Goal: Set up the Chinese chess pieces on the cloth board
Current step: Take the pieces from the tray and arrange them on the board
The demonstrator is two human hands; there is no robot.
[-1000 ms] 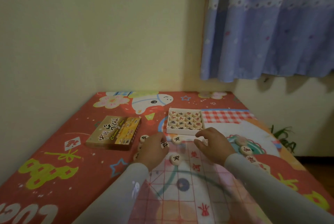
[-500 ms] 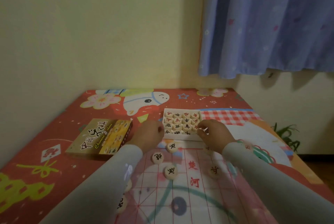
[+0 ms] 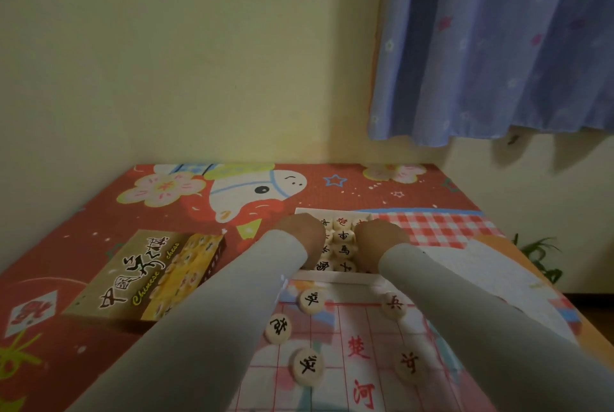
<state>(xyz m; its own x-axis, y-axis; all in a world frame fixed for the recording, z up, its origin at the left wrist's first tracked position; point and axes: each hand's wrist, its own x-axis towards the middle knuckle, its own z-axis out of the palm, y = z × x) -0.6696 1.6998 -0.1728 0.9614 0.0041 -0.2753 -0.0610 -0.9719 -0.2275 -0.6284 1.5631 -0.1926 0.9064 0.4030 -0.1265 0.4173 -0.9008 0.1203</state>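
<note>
A white tray (image 3: 334,277) of round wooden chess pieces (image 3: 343,249) sits at the far edge of the cloth board (image 3: 327,338), which has a pink grid and red characters. My left hand (image 3: 303,235) and my right hand (image 3: 381,239) both reach down into the tray, left hand over its left side and right hand over its right side. Their fingertips are hidden among the pieces. Several pieces with black characters lie loose on the board: one (image 3: 311,300) just below the tray, another (image 3: 278,328) left of it, a third (image 3: 307,366) nearer me, and two on the right (image 3: 393,304) (image 3: 409,363).
The brown and yellow chess box (image 3: 149,278) lies left of my left arm on the red cartoon tablecloth (image 3: 99,219). The table stands in a corner, with the wall behind and a blue curtain (image 3: 498,46) at the upper right. A green plant (image 3: 538,252) is beyond the right edge.
Both hands have moved away from the board's far edge and up into the tray. The view has tilted, bringing the tray and board closer.
</note>
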